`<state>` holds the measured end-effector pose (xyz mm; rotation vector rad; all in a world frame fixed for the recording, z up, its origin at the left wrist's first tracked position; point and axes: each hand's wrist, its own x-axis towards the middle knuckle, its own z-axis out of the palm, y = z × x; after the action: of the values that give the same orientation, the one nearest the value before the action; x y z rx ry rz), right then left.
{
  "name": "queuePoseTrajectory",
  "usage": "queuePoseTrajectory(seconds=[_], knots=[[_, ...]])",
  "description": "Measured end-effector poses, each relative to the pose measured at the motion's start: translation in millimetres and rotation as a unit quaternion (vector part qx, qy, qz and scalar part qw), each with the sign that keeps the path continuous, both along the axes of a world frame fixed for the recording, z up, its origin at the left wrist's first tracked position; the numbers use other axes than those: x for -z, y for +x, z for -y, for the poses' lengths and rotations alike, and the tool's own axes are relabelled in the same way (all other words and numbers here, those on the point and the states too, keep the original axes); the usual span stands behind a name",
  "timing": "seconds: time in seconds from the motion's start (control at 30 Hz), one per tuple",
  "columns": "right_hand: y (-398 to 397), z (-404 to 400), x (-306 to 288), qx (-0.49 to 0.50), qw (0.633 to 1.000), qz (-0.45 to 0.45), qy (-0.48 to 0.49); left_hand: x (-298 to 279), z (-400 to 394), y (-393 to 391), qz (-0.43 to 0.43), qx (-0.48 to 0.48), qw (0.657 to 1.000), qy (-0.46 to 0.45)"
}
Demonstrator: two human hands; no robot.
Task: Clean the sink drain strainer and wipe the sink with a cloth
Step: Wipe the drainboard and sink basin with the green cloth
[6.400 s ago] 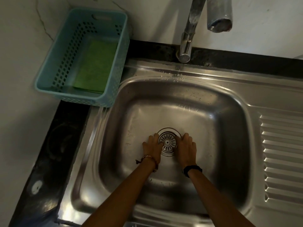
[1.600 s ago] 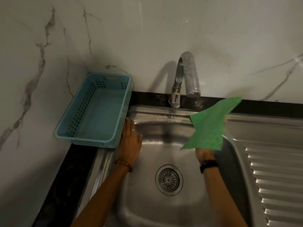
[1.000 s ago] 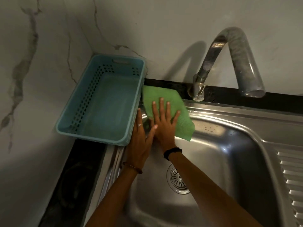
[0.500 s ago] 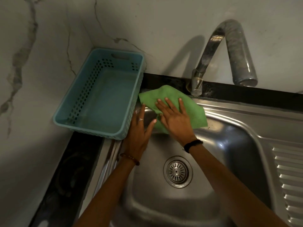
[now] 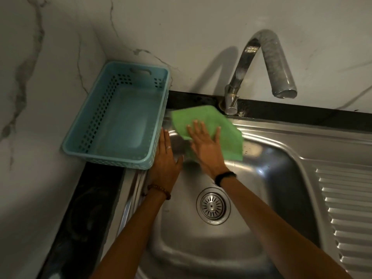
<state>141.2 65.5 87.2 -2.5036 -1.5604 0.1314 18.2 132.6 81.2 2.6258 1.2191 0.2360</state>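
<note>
White marble-veined walls meet in a corner behind one steel sink [image 5: 271, 158], which I take as my landmark. One green cloth [image 5: 211, 125] lies spread over the sink's back left rim, just in front of the base of the single curved tap [image 5: 261, 57] that rises from the back edge. My right hand [image 5: 207, 148] lies flat on top of that cloth, its fingers [image 5: 198, 128] straight and spread, pressing the cloth against the steel rather than curling round it. My left hand [image 5: 166, 158] rests flat on the sink's left rim, fingers straight and together, holding nothing; it sits right beside one light blue plastic basket [image 5: 96, 150] that stands on the dark surface [image 5: 84, 218] at the sink's back left corner. One round drain strainer [image 5: 213, 206] sits seated in the bottom of the basin, between my two forearms and apart from both hands. To the right of the basin is one ribbed draining board [image 5: 346, 208]. I wear one beaded bracelet [image 5: 161, 191] on the left wrist, one dark band [image 5: 225, 177] on the right, and one ring [image 5: 168, 147] on a left finger.
</note>
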Motion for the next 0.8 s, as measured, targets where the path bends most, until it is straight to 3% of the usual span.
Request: queuePoseTrajectory(seconds=[0.1,0.3,0.4,0.57,0.7,0.8], knots=[[-16.2,-42.8,-5.1,-0.066,0.997,0.040,-0.028,1.0,-3.3,-0.8,-0.054,0.023,0.998,0.002],[32.3,18.6,-6.4,-0.057,0.995,0.063,-0.042,-8.3,0.8,1.0,0.020,-0.010,0.999,-0.043],[72.3,81.6,-10.4,0.008,0.997,0.045,-0.055,-10.5,10.7,14.8,-0.016,0.007,1.000,-0.015],[133.1,184.1,-28.1,0.178,0.982,-0.003,-0.067,-13.1,51.5,87.6,-0.025,0.180,0.983,0.002],[153.9,213.9,-43.5,0.311,0.947,-0.080,-0.022,-10.1,73.9,115.5,-0.028,0.163,0.986,-0.009],[144.8,192.2,-38.1,0.331,0.940,-0.063,-0.057,-8.5,74.0,114.9,-0.005,0.156,0.988,-0.015]])
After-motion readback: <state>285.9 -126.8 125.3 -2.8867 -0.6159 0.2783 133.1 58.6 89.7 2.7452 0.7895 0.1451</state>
